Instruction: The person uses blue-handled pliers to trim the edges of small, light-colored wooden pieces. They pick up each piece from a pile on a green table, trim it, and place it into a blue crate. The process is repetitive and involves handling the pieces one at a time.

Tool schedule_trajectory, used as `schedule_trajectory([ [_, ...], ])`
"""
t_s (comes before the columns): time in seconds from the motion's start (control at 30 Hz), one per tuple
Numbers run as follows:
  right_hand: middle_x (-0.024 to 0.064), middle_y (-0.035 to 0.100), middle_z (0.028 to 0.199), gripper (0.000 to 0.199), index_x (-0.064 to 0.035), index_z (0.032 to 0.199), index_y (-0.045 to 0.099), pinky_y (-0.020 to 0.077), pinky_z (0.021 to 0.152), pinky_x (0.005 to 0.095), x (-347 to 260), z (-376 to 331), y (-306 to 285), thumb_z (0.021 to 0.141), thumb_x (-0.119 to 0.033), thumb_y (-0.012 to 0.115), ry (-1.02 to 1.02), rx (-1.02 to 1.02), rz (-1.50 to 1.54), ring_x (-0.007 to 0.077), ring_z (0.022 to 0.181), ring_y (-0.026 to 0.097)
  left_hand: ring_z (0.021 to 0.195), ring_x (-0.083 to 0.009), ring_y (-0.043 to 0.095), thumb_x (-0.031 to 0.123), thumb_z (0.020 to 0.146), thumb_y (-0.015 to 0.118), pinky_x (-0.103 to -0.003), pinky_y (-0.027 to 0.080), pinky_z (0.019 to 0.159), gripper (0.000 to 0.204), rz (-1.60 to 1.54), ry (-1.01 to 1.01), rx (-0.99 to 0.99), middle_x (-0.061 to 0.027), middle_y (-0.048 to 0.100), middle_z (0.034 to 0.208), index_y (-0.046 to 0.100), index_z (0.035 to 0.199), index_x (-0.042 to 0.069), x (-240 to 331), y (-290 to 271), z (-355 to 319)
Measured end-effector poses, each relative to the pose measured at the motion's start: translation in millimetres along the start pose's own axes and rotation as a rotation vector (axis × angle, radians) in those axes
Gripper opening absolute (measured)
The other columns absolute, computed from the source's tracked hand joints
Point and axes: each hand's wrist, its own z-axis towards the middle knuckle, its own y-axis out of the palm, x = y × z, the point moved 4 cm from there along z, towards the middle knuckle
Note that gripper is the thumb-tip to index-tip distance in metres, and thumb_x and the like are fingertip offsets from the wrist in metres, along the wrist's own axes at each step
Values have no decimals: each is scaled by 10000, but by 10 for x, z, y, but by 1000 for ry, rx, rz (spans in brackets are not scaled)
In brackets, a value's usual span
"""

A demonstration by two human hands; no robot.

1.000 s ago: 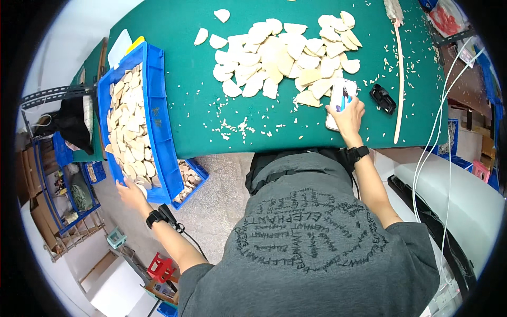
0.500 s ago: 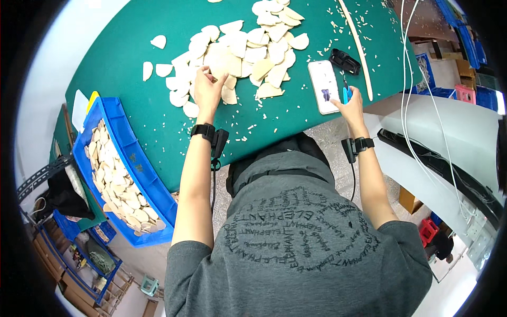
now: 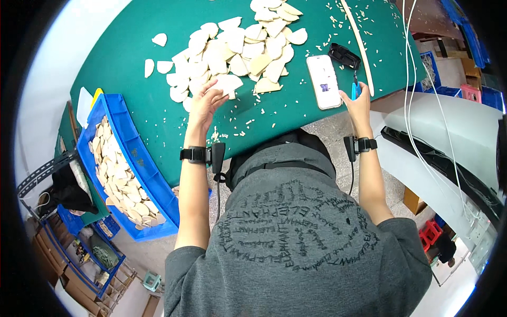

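My left hand [image 3: 203,105] reaches onto the green table [image 3: 158,116] and takes hold of a pale flat wooden piece [image 3: 227,83] at the near edge of a large pile of such pieces [image 3: 237,47]. My right hand [image 3: 356,100] grips a small blue-handled tool [image 3: 355,90] beside a white phone [image 3: 323,82] lying flat on the table. Both wrists wear black bands with cables.
A blue bin [image 3: 124,169] full of the same pale pieces sits at the table's left end. A long wooden strip [image 3: 359,37] and a small black object [image 3: 343,54] lie beyond the phone. White cables [image 3: 417,116] hang on the right. Blue crates [image 3: 79,248] stand on the floor at left.
One second ago my left hand was down at the blue bin; it has since come up to the pile and now lifts a piece. My right hand stays by the phone with the tool.
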Motion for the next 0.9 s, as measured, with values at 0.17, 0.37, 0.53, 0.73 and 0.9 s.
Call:
schedule_trajectory([
  [0.17,220,546,1132,687,56,1199,462,457,875,382,-56,27,26,701,-268,808,-59,-7,55,307,1023,551,861,-179,627,38,839,604,-400,555,873,334,-154,-107,-131,-92,604,919,511,1147,-54,109,71,-560],
  [0.37,56,606,897,522,0,1160,548,471,730,270,-1119,-310,282,783,-292,759,-133,-545,464,117,791,555,723,-106,593,182,872,615,-215,483,591,415,-55,-66,-236,-146,648,1096,514,1218,-23,292,395,-973],
  [0.53,49,604,890,477,-19,1148,555,476,752,259,-2123,-676,274,791,-265,754,-242,-863,633,110,822,564,933,-130,613,272,923,588,-240,485,782,473,-177,66,-154,-100,648,1066,506,1272,-37,495,610,-1137],
  [0.73,60,614,888,473,-17,1135,553,477,750,261,-2453,-759,374,791,-271,753,-311,-899,698,119,820,578,958,-164,641,189,889,648,-286,543,797,384,-69,340,120,-174,638,1124,511,1189,-7,619,414,-1234],
  [0.9,86,589,873,504,7,1126,581,458,744,291,-2621,-871,328,776,-313,755,-424,-808,651,162,822,559,1015,-207,638,173,915,611,-319,563,796,279,-274,385,118,-219,612,1159,466,1112,37,788,463,-1421],
])
